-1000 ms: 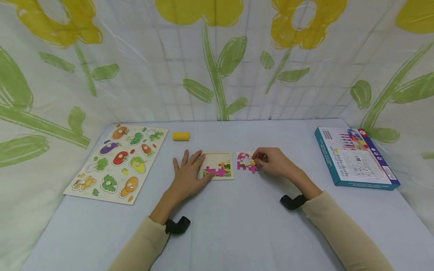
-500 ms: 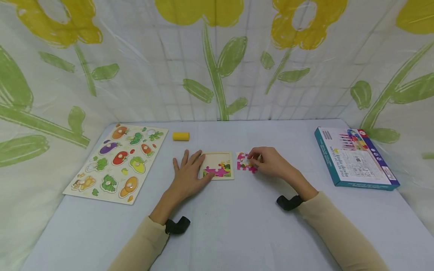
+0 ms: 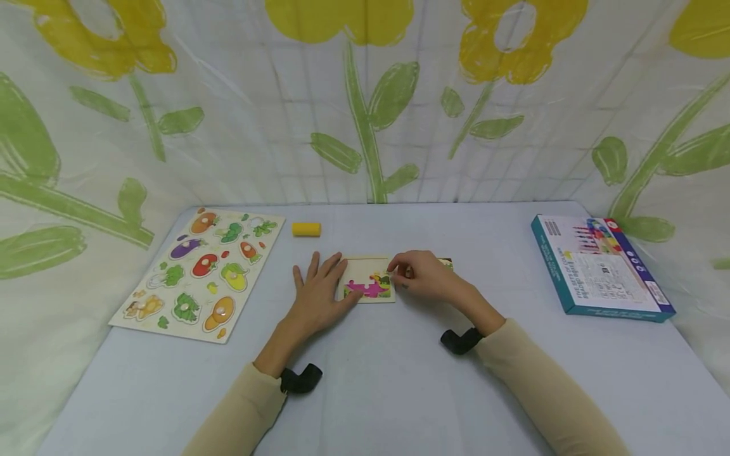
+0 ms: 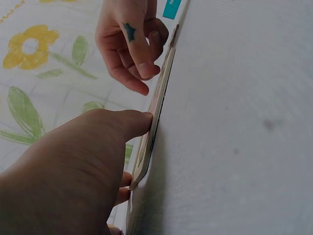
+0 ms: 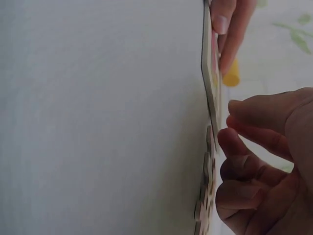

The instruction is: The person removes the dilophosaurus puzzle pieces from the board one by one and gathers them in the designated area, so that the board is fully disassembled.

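Note:
A small square wooden puzzle tray (image 3: pixel 365 258) lies mid-table, with pink, yellow and green jigsaw pieces (image 3: pixel 369 290) filling its lower part. My left hand (image 3: pixel 315 294) rests spread on its left side; in the left wrist view the thumb (image 4: pixel 137 122) presses the near rim. My right hand (image 3: pixel 424 275) hovers at the tray's right edge with loosely bent fingers. In the right wrist view its thumb and index tips stand close together, with no piece visible between them. Loose jigsaw pieces (image 5: pixel 206 171) lie beneath it, mostly hidden from the head view; one dark-edged corner (image 3: pixel 447 261) shows.
At the left lies a vegetable knob-puzzle board (image 3: pixel 199 275). Behind the tray sits a yellow cylinder (image 3: pixel 306 229). A flat teal-and-white box (image 3: pixel 601 269) stands at the right. A flower-printed curtain (image 3: pixel 239 114) rises behind the table's back edge.
My right hand has moved left from the loose pieces to the tray's right edge, now covering most of those pieces. My left hand stays on the tray.

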